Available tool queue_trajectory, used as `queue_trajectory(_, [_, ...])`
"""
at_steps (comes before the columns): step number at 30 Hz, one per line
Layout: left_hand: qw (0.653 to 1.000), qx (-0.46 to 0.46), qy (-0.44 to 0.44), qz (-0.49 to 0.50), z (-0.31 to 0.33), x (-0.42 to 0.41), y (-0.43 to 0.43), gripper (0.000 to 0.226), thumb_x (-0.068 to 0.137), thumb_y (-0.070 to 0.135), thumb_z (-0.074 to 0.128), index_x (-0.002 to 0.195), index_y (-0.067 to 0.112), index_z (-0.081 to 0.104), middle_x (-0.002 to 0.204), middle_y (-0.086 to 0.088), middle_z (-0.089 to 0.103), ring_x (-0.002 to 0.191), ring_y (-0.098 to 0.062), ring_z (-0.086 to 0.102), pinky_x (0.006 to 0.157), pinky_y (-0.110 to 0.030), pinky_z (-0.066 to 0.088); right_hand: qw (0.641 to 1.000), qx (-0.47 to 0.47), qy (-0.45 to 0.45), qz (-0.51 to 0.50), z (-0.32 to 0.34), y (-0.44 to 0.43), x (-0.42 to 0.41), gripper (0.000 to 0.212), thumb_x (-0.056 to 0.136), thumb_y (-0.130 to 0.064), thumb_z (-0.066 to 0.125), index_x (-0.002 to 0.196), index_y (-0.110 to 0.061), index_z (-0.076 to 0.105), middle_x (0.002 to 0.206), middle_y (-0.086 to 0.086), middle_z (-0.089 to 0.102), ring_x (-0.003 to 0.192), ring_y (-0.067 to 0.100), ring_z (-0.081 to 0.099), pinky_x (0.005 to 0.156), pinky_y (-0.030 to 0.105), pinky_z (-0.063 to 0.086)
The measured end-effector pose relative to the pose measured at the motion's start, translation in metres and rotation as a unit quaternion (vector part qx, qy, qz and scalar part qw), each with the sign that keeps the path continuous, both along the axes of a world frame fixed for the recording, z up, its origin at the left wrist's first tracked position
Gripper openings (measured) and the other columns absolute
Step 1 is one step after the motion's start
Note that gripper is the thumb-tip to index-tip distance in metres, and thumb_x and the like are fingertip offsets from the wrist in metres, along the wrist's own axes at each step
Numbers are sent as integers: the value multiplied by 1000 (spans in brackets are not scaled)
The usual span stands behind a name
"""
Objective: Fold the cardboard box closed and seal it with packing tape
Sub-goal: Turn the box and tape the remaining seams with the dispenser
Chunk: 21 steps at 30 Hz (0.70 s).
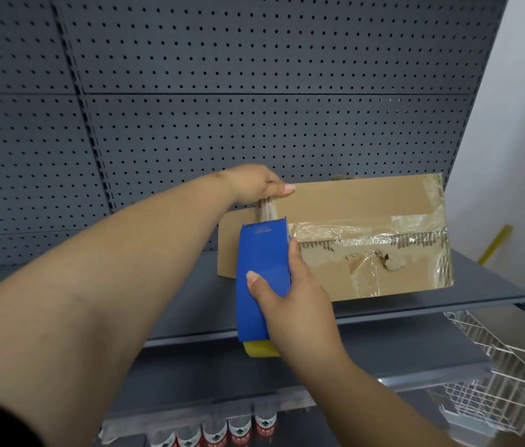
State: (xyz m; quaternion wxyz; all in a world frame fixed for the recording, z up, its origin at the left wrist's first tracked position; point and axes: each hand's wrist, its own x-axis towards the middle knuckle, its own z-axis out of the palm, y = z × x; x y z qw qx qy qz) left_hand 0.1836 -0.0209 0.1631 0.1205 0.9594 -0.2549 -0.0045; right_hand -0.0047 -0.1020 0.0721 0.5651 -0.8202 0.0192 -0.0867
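Observation:
A worn cardboard box stands on a grey shelf, its flaps folded over and its front patched with old clear tape and a torn hole. My left hand grips the box's upper left edge, thumb on top. My right hand holds a blue tape dispenser with a yellow roll showing at its lower end. The dispenser's toothed front edge rests against the box's left end, at the start of a shiny strip of tape that runs along the seam.
A dark grey pegboard backs the shelf. White wire baskets hang at the lower right. Several water bottles with red labels stand on a lower shelf. A yellow stick leans by the white wall on the right.

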Motion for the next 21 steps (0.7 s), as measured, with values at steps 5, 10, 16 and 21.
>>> queue_trajectory(5, [1000,-9,4,3,0,-4,-1,54,91,58,37,127,24,56,129,2,58,112,-19,56,96,-29,39,1000,18,5,-2,-8,0,-3,75,90,-42,54,149,-39,7,99,-9,53,82,6,54,65,15,43])
queue_trajectory(10, [1000,-17,0,10,2,-4,1,54,91,58,37,128,23,55,130,2,57,114,-19,54,96,-29,38,999,34,20,2,-19,1,-5,75,90,-42,53,148,-42,6,111,-5,58,88,8,57,63,14,44])
queue_trajectory(16, [999,-38,11,-2,-7,-6,-1,50,93,54,38,127,23,56,129,3,58,115,-16,52,94,-26,37,998,51,32,-3,-28,-2,4,73,90,-40,54,149,-38,11,113,-8,55,92,10,56,63,13,45])
queue_trajectory(21, [995,-90,-27,45,-15,-2,1,52,90,58,39,118,17,57,118,-2,59,101,-16,51,81,-28,38,999,44,23,-13,-29,3,17,68,89,-40,54,147,-38,19,120,-4,59,101,16,60,81,30,53])
